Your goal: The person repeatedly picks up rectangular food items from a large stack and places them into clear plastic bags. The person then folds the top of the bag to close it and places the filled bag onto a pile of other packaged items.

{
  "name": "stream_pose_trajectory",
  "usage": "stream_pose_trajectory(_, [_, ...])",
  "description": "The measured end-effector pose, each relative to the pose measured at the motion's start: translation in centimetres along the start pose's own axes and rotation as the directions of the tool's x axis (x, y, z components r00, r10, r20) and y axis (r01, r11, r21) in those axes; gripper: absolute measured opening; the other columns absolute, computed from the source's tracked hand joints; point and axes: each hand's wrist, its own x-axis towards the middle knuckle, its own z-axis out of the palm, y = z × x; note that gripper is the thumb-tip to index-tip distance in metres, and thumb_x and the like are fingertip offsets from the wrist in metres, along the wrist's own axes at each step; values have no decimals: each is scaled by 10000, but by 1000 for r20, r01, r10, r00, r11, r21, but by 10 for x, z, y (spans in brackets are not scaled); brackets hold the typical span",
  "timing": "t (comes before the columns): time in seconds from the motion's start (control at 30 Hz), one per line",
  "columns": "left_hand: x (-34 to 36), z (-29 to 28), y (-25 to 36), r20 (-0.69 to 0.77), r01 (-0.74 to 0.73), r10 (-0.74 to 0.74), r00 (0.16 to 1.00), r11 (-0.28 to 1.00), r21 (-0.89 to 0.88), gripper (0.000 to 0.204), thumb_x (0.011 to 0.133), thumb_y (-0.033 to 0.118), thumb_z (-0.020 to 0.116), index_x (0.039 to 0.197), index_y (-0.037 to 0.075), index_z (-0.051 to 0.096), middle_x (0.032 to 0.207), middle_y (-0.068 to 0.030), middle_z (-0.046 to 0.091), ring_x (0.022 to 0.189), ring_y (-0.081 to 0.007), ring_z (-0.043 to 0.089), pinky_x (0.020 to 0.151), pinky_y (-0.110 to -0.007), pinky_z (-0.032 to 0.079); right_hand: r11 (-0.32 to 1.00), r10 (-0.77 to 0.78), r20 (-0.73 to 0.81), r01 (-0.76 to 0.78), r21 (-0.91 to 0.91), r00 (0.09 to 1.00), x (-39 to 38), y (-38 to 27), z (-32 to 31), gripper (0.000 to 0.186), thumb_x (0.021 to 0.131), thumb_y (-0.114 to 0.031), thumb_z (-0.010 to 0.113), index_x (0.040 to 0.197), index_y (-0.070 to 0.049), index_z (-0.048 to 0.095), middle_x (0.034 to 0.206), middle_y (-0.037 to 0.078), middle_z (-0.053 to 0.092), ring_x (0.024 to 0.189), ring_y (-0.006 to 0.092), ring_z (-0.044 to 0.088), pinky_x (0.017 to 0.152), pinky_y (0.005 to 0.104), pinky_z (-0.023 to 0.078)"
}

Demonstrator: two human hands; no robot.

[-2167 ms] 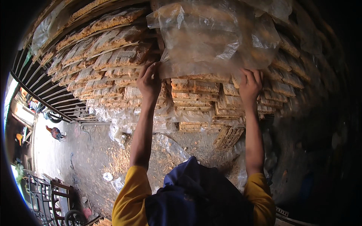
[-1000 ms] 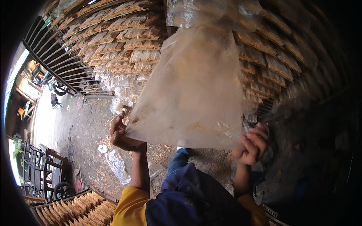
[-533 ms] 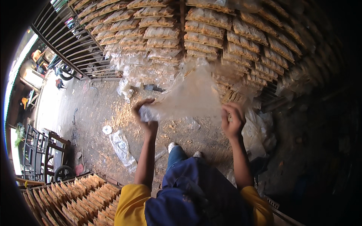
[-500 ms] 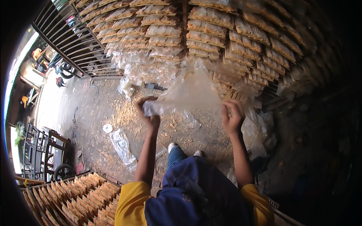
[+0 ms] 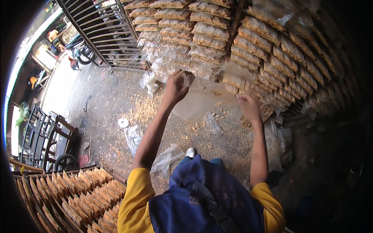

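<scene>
A clear plastic sheet (image 5: 202, 99) stretches between my two hands, low in front of a tall stack of wood pieces. My left hand (image 5: 176, 85) grips the sheet's left top corner. My right hand (image 5: 248, 108) pinches its right edge. Behind the sheet stands the stack of plastic-wrapped wood bundles (image 5: 233, 35), filling the upper half of the view. My yellow sleeves and blue apron show at the bottom.
Sawdust covers the dirt floor (image 5: 112, 112). Loose plastic scraps (image 5: 136, 136) and a small white lid (image 5: 123, 122) lie on it. A second stack of wood pieces (image 5: 74, 198) is at lower left. A metal gate (image 5: 101, 31) and chairs (image 5: 42, 136) stand to the left.
My hands were high on the stack under a large plastic cover. They pulled the sheet off and down, gathering it smaller, and now hold it low in front of the stack.
</scene>
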Motion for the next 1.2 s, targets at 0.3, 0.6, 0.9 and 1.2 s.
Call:
stream_pose_trajectory(0.3, [-8,-19,31,275,-237,187,943,958,162,343,685,-9,707,1019,66,732,844,-119,703,720,-299,698,640,-392,548,740,-579,-215,617,266,787,43,-139,70,793,643,-232,893,1345,-84,557,1153,120,694,1036,297,672,963,417,475])
stream_pose_trajectory(0.6, [-18,-49,35,223,-295,236,946,911,288,373,633,-47,666,987,53,730,763,-106,665,700,-280,653,616,-385,525,844,-529,86,513,155,844,53,-102,108,250,715,-306,819,893,-137,771,744,104,706,749,292,691,789,387,489])
stream_pose_trajectory(0.9, [-21,-102,31,-10,-75,86,996,913,402,326,716,-116,601,986,15,726,885,-149,725,788,-291,726,678,-340,559,915,-395,72,385,124,916,41,-41,88,210,749,-319,828,814,-123,787,703,65,714,620,216,655,772,313,438])
stream_pose_trajectory(1.2, [-24,-156,-15,-256,107,-30,966,950,293,189,907,37,590,1033,24,731,685,-19,664,653,-95,634,590,-250,476,962,-159,171,114,249,972,32,-15,70,232,772,-270,813,905,-83,778,794,81,742,738,162,703,716,309,534])
